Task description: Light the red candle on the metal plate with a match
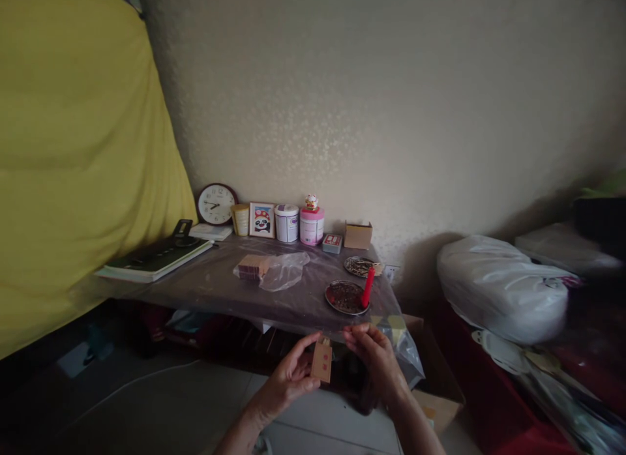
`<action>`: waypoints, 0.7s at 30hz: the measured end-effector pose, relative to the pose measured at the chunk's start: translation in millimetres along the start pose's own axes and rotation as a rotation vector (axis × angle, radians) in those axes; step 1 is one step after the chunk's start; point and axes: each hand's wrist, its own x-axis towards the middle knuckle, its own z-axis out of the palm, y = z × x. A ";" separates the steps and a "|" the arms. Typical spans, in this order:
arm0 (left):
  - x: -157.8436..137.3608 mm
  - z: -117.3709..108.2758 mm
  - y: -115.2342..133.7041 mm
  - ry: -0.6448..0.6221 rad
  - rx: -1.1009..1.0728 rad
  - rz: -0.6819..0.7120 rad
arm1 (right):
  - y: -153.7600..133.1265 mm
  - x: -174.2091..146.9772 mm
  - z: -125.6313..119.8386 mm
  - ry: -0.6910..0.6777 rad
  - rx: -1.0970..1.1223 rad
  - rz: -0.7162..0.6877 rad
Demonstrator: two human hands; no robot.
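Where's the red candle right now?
In the head view the red candle stands tilted on the near round metal plate, at the table's right end, just beyond the right hand and the small brown box both hands hold.

We see through single head camera, aimed forward and slightly down. Surface point(215, 282) sits mid-frame, moderate distance off, seen from standing height at its front edge. Wall point(391, 116) fills upper half, facing us. Our hands point(337, 367) sit low, closest to lens. Wide lens bends frame edges; no second view.
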 end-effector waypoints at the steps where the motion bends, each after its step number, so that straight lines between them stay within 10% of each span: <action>1: 0.4 -1.1 -1.2 0.011 0.001 0.008 | -0.4 -0.7 0.5 -0.002 0.010 -0.003; 21: 5.7 -11.1 -13.7 0.252 -0.187 0.131 | 6.9 -1.3 5.2 -0.046 0.061 -0.001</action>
